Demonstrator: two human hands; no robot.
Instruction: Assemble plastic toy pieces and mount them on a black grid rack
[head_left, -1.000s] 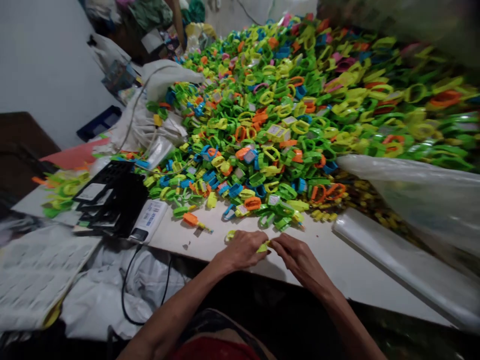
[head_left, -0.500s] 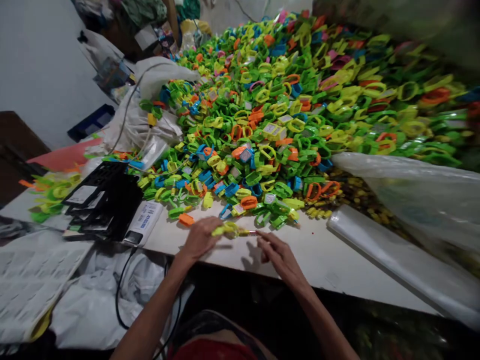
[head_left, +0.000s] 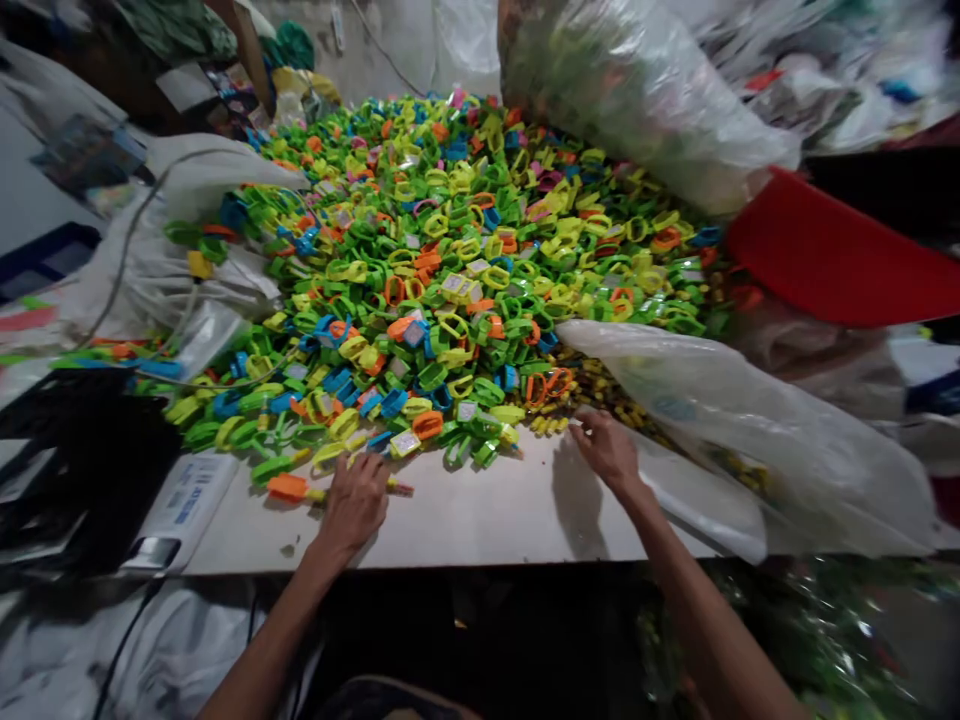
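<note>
My left hand [head_left: 356,500] covers a stick [head_left: 400,488] near left, beside an orange band [head_left: 287,488]; my right hand [head_left: 606,448], fingers narrowly curled, is by yellow bits [head_left: 551,425]. I can't tell either grip. Most, I judge, remains in the far heap [head_left: 450,290].

White table [head_left: 465,520] under colourful bands [head_left: 459,288]
</note>
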